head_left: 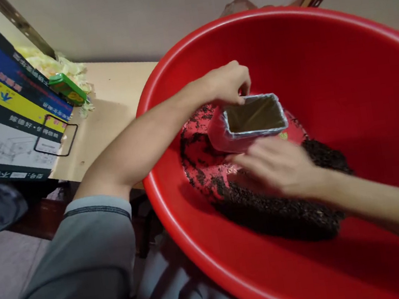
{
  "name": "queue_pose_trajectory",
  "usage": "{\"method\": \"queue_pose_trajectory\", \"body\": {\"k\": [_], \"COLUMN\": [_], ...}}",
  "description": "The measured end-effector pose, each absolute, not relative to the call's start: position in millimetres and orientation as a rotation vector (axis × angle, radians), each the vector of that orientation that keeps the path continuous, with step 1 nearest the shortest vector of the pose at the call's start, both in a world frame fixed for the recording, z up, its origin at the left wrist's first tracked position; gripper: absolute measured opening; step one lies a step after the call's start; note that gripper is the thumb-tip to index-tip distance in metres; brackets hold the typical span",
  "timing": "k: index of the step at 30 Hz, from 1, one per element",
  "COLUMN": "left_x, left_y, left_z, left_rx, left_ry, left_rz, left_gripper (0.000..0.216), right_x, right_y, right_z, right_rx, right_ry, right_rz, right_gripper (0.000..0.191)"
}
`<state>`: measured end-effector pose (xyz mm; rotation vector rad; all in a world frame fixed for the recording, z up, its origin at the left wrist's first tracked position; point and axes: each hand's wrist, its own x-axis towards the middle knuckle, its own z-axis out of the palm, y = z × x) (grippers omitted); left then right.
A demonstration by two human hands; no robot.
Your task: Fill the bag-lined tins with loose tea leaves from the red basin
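Observation:
A big red plastic basin (337, 51) fills the right of the view, with dark loose tea-like leaves (285, 206) heaped on its bottom. An open foil pouch (254, 119) stands tilted in the basin, its mouth facing me. My left hand (229, 83) pinches the pouch's far left rim. My right hand (279, 165) is blurred, lying just below the pouch over the leaves, fingers stretched toward the pouch's near side.
A printed cardboard box (2, 98) leans at the upper left over a pale wooden table (114, 97). A small green tin (67, 88) and pale scraps lie beside it. My grey-sleeved arm (89, 264) crosses the lower left.

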<state>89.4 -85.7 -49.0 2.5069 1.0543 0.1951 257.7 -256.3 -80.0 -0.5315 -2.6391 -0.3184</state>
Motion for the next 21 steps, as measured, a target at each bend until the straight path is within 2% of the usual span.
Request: {"method": "queue_pose_trajectory", "body": {"k": [1,2,4,5,8,10,14,18,21], "left_x": [93,96,100,101,99,94,83,78,78], "left_y": [-85,-85,-85,-85,-85,-83,-77,-74,-79], "left_z": [-52,-53,-54,-53,-47,-43,-40,-40,-44], "left_rx": [2.524,2.543,2.600,2.629,2.693,2.743,2.853,2.827,2.726], "left_ry": [1.075,1.097,1.127,1.135,1.150,1.173,1.192,1.213,1.182], "left_rz": [0.220,0.252,0.286,0.286,0.262,0.254,0.182,0.129,0.127], "left_gripper": [0.018,0.019,0.021,0.023,0.028,0.031,0.032,0.036,0.040], "right_x": [240,222,191,179,154,144,139,183,250], "right_y": [-263,-268,-270,-265,-233,-208,-191,-227,-255], "right_z": [-96,-115,-158,-177,-216,-223,-214,-199,-174], "right_rx": [-0.452,-0.465,-0.642,-0.847,-1.412,-1.537,-1.207,-0.641,-0.617], "right_ry": [-2.705,-2.732,-2.714,-2.666,-2.469,-2.441,-2.605,-2.818,-2.905], "right_rz": [-0.106,0.090,0.363,0.464,0.628,0.662,0.864,1.275,1.335], "right_gripper": [0.030,0.045,0.077,0.081,0.079,0.074,0.073,0.072,0.064]}}
